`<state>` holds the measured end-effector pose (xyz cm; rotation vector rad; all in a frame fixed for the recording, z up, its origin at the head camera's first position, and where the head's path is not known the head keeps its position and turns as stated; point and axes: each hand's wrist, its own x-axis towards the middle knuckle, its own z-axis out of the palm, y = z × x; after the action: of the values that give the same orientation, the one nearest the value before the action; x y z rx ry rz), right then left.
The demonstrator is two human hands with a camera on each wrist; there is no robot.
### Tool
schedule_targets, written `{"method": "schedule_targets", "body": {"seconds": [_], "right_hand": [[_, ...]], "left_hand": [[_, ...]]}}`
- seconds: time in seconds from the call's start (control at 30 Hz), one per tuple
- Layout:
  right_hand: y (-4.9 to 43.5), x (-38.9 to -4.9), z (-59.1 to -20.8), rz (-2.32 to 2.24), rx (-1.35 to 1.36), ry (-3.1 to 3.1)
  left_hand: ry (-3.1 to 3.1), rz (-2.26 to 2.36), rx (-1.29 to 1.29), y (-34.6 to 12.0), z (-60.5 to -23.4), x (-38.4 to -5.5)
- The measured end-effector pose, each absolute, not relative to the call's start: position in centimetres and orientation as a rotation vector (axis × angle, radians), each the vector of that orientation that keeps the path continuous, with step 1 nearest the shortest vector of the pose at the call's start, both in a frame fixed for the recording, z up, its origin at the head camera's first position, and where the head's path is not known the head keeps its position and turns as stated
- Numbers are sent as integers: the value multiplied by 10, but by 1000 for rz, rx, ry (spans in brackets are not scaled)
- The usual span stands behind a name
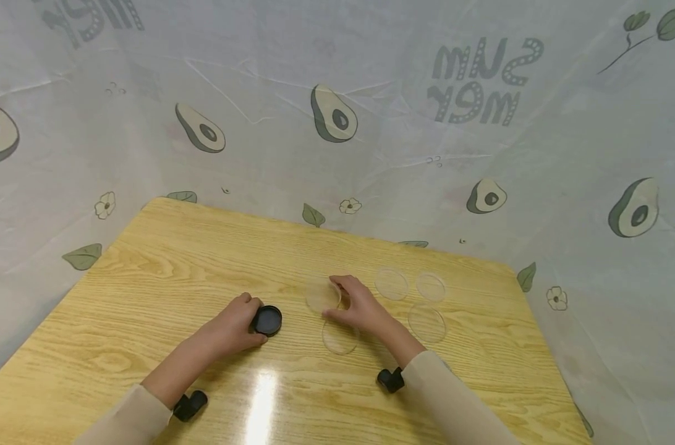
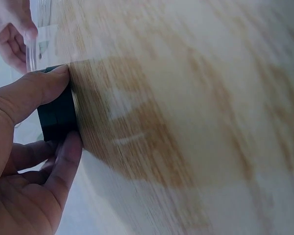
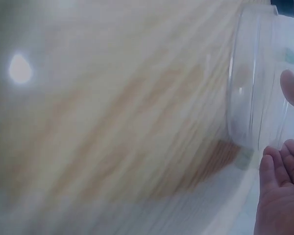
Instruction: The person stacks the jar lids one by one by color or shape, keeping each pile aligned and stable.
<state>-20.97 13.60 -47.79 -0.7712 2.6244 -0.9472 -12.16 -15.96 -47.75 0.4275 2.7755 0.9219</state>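
Note:
My left hand [image 1: 236,326] grips a small black round piece [image 1: 268,321] with a raised rim and a dark, shiny top. In the left wrist view, thumb and fingers pinch the black wall from both sides, low over the wood. To the right of it, my right hand [image 1: 362,307] has thumb and fingertips curved round the right edge of a clear round dish [image 1: 318,295]. Another clear dish [image 1: 339,339] lies just nearer me, partly under that hand in the head view. Its upright see-through wall [image 3: 245,78] shows in the right wrist view.
Several more clear round pieces lie right of my right hand: one far [image 1: 392,284], one beside it [image 1: 431,287], one nearer [image 1: 427,324]. The wood-grain table [image 1: 204,247] ends at a printed cloth [image 1: 393,161]. Black wrist devices [image 1: 190,405] sit under both sleeves.

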Motion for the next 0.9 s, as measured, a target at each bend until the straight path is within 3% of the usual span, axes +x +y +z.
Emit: {"method": "schedule_targets", "body": {"seconds": [0.9], "right_hand": [[188,-153,-477,-946,-818,2620]], "left_hand": [[2790,930,432,-160,-481,-121]]}}
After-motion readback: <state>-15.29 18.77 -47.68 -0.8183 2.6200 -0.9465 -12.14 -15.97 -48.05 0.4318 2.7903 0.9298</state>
